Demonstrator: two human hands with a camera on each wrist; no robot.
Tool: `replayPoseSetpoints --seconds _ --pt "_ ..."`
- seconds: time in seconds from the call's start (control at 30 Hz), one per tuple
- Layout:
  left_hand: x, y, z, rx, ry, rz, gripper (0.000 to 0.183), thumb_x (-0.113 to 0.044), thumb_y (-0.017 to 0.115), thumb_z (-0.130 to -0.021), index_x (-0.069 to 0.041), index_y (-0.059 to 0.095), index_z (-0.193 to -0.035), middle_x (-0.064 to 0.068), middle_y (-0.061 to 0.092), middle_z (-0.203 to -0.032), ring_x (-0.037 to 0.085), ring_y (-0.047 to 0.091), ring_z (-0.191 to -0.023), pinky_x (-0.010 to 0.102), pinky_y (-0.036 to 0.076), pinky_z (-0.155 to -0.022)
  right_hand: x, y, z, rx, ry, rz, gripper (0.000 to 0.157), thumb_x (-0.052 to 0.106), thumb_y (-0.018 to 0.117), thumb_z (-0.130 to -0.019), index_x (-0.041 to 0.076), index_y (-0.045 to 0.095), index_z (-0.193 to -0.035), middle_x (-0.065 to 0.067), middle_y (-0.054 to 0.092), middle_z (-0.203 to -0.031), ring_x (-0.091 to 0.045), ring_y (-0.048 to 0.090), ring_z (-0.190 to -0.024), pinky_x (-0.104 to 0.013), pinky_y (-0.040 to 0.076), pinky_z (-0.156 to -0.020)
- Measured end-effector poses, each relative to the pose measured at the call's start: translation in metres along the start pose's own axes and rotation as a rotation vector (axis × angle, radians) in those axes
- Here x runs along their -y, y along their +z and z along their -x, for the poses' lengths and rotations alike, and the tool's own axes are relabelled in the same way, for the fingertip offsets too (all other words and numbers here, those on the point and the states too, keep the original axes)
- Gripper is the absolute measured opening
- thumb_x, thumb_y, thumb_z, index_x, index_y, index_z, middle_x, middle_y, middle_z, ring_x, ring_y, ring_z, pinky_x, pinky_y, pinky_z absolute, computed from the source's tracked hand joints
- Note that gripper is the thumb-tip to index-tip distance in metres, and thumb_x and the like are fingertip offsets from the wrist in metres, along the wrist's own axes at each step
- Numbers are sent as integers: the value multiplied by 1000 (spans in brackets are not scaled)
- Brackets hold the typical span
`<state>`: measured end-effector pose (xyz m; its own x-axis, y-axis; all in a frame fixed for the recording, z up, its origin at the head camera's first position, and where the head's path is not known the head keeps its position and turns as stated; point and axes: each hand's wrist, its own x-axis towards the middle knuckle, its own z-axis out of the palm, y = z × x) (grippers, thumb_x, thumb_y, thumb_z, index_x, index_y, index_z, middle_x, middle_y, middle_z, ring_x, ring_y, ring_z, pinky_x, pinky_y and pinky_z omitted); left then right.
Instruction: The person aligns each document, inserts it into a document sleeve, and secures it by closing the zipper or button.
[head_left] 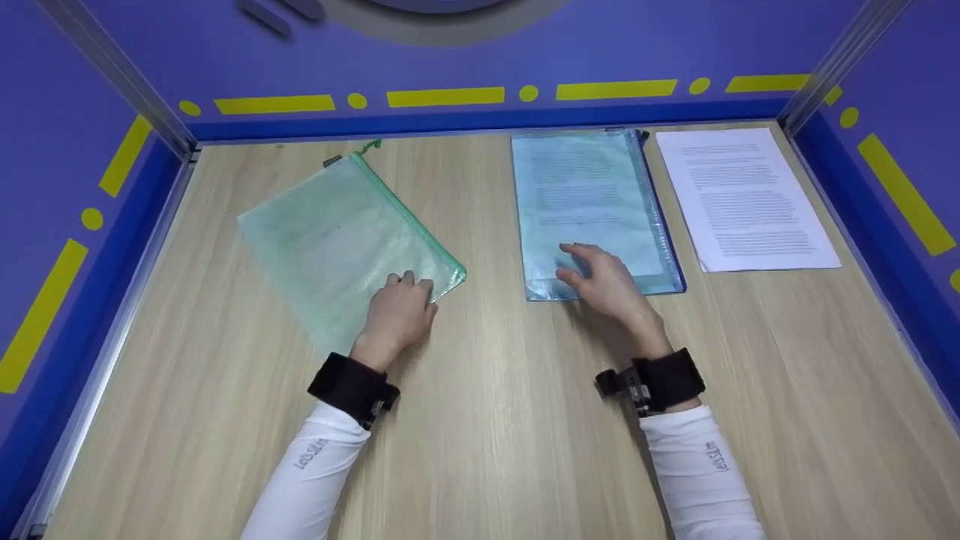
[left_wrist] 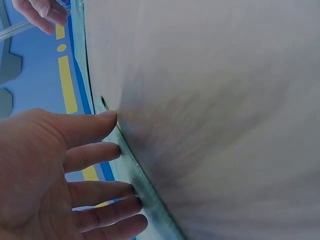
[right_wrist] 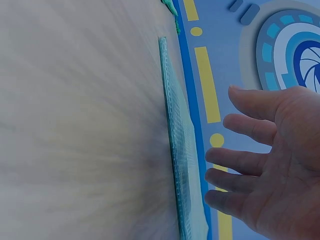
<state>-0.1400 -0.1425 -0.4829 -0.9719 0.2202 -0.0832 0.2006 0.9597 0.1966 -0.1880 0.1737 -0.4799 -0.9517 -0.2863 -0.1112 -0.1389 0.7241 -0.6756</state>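
A green translucent zip pouch (head_left: 322,225) lies slanted on the left of the table. My left hand (head_left: 397,311) rests at its lower right corner; in the left wrist view the fingers of that hand (left_wrist: 50,170) stay extended along the green edge (left_wrist: 150,185). Toward the right lies a blue translucent zip pouch (head_left: 577,202) with a printed sheet visible inside. Over its lower part hovers my right hand (head_left: 607,285), thumb and fingers spread, holding nothing. The right wrist view shows this hand (right_wrist: 270,160) apart from the pouch (right_wrist: 187,165).
Printed white paper (head_left: 750,199) lies to the right of the blue pouch. A green cord (head_left: 371,146) hangs from the green pouch's zip end. Purple-blue panels with yellow marks (head_left: 445,97) wall in the wooden table (head_left: 487,420) at the back and sides.
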Motion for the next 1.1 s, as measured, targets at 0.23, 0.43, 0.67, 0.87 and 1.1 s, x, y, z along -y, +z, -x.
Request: replayPoseSetpoints --seconds 0.23,0.43,0.67,0.87,1.1 --pt "9 -13 9 82 8 -51 25 -15 62 -92 2 66 -110 21 66 -107 40 61 -98 50 56 -78 0 -2 0 -1 2 7 52 28 59 -100 5 48 -145 -21 47 -151 -39 40 -143 -52 31 -120" --pt "19 -22 12 178 15 -53 25 -6 57 -88 3 65 -110 20 63 -107 38 58 -96 49 55 -79 2 -3 0 -8 6 17 52 26 59 -100 4 48 -145 -22 46 -151 -39 39 -144 -53 30 -120" --pt "12 -15 8 177 -9 -100 30 -4 52 -89 10 63 -113 27 60 -113 41 59 -103 49 57 -81 4 -2 1 -29 -2 -2 50 26 59 -100 4 49 -144 -22 48 -150 -39 41 -142 -53 33 -119" --pt "9 -10 7 151 0 -154 35 -4 49 -92 14 59 -120 30 60 -118 41 60 -104 48 57 -82 4 0 1 -14 7 -9 51 27 59 -100 5 49 -145 -21 48 -150 -38 41 -143 -52 33 -119" --pt "17 -9 7 4 36 -77 17 4 53 -85 5 69 -80 20 68 -84 33 66 -79 46 57 -73 3 1 1 -18 5 -3 51 28 59 -100 5 50 -144 -21 49 -149 -38 42 -142 -52 33 -119"
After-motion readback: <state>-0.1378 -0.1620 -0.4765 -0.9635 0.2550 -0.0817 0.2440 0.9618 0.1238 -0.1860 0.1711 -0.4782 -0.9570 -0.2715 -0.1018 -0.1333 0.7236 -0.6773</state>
